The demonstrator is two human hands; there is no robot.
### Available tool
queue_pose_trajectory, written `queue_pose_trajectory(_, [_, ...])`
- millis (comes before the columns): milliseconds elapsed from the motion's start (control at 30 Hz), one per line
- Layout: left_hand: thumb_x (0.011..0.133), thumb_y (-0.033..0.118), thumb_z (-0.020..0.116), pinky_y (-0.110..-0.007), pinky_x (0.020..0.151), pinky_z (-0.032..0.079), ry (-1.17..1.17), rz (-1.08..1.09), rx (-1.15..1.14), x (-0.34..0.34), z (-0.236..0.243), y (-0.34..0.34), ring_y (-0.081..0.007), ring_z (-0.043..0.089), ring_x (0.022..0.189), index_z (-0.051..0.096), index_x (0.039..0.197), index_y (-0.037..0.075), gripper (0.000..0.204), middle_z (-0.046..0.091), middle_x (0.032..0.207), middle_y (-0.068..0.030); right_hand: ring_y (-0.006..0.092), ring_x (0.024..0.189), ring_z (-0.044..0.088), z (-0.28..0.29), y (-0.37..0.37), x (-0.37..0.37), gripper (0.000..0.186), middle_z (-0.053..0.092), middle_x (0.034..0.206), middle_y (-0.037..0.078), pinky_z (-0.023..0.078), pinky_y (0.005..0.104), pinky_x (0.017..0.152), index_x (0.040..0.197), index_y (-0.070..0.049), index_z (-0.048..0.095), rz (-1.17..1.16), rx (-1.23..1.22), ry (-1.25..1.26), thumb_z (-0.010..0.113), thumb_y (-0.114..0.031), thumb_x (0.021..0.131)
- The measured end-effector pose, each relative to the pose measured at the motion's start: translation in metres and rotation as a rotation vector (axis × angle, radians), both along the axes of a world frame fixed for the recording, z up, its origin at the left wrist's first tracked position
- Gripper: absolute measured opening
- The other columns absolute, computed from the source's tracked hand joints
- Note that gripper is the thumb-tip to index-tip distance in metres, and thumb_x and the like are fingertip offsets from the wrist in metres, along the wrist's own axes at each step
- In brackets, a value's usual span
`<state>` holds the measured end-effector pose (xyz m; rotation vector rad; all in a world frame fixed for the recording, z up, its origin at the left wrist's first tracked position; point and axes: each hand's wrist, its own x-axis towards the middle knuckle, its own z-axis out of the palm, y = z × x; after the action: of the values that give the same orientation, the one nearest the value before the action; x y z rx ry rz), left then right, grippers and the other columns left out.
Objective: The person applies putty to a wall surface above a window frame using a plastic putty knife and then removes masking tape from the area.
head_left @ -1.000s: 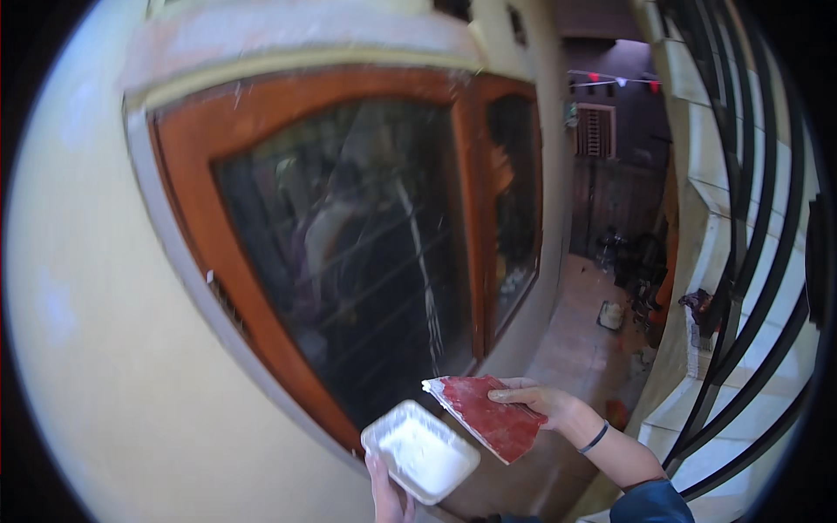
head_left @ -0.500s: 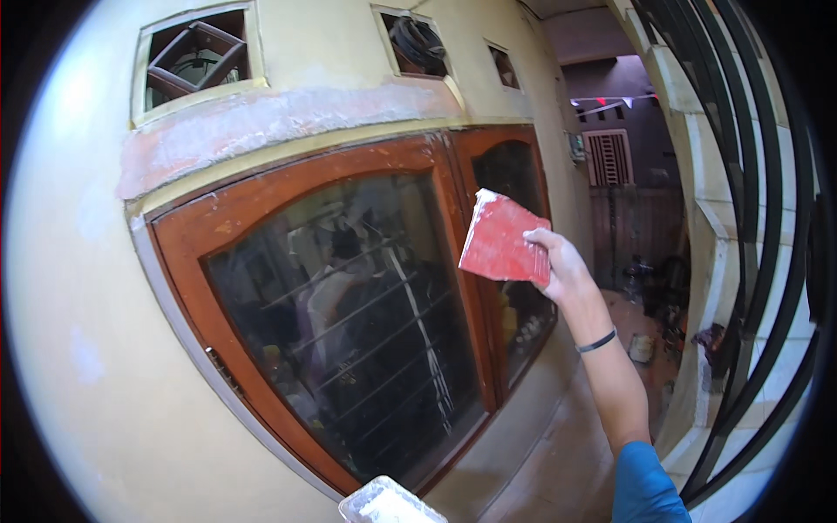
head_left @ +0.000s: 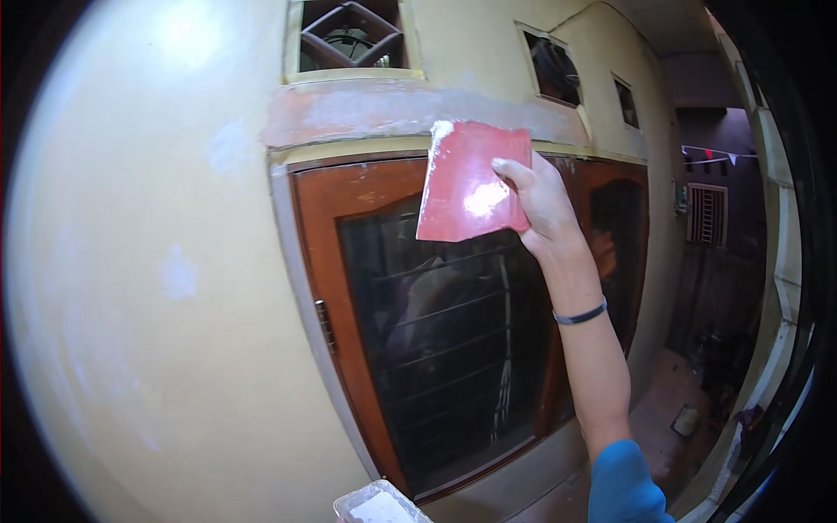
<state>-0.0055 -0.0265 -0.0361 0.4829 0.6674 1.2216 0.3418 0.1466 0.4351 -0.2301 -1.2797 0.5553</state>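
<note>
My right hand grips a flat, red putty spreader by its right edge, thumb on the face toward me and fingers behind. White paste clings to the spreader's upper left corner and left edge. It is raised in front of the top of the brown wooden window frame; I cannot tell whether it touches anything. Just above the frame runs a rough strip of grey-white and pinkish plaster. A clear plastic tub of white paste shows at the bottom edge. My left hand is out of view.
Yellowish wall with pale patches fills the left side. Vent openings sit above the plaster strip, one holding a dark coil. Dark glass lies below. A narrow passage and a railing are at the right.
The view has swung left, so window and vents sit farther right. My right hand has carried the spreader up and leftward, from before the glass to the top of the frame. The tub stays low.
</note>
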Motion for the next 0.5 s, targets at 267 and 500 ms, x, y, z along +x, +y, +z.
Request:
queue_pose_trajectory(267, [0.111, 0.055, 0.045, -0.044, 0.124, 0.038, -0.034, 0.062, 0.048, -0.041, -0.012, -0.014, -0.0269, 0.048, 0.147, 0.031, 0.165, 0.014, 0.070, 0.046, 0.163, -0.0084, 0.0488, 0.094, 0.072, 0.061, -0.011, -0.154, 0.031, 0.073, 0.104, 0.030, 0.058, 0.0559, 0.087, 0.122, -0.006, 0.070, -1.136, 0.243, -0.352, 0.061, -0.015, 0.094])
queue_pose_trajectory(500, [0.110, 0.055, 0.045, -0.044, 0.123, 0.039, -0.048, 0.074, 0.075, -0.087, -0.019, -0.017, -0.0273, 0.049, 0.146, 0.033, 0.164, 0.012, 0.070, 0.048, 0.161, -0.0092, 0.0371, 0.109, 0.074, 0.042, 0.078, -0.231, 0.045, 0.073, 0.125, 0.022, 0.062, 0.0473, 0.082, 0.138, -0.003, 0.064, -1.657, 0.757, -0.465, 0.062, -0.012, 0.094])
